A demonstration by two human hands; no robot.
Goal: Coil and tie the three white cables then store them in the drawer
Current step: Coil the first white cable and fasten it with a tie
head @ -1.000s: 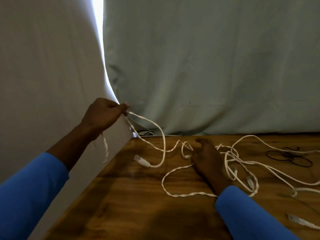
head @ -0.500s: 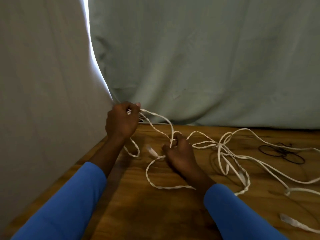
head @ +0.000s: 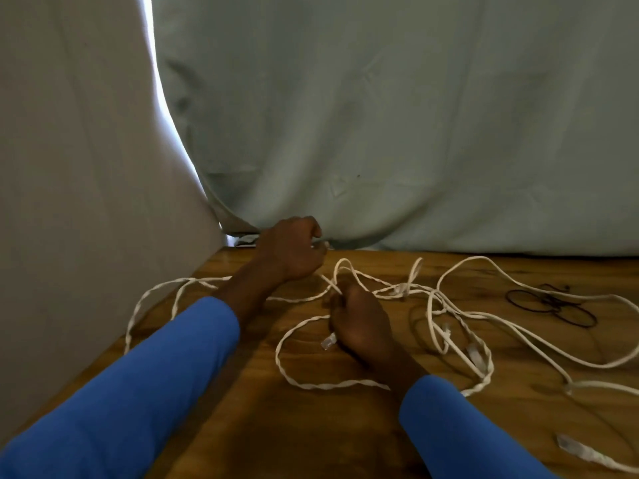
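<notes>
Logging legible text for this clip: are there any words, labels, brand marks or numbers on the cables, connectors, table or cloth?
None can be read.
The white cables, wooden table, cloth backdrop and blue sleeves show no print.
The clear connectors are too small and blurred to tell whether they carry any marking.

You're facing white cables (head: 345,384) sprawling across the middle and right of the table (head: 262,426); the near strip is lying open, curtains (head: 380,133) closing off the far edge
</notes>
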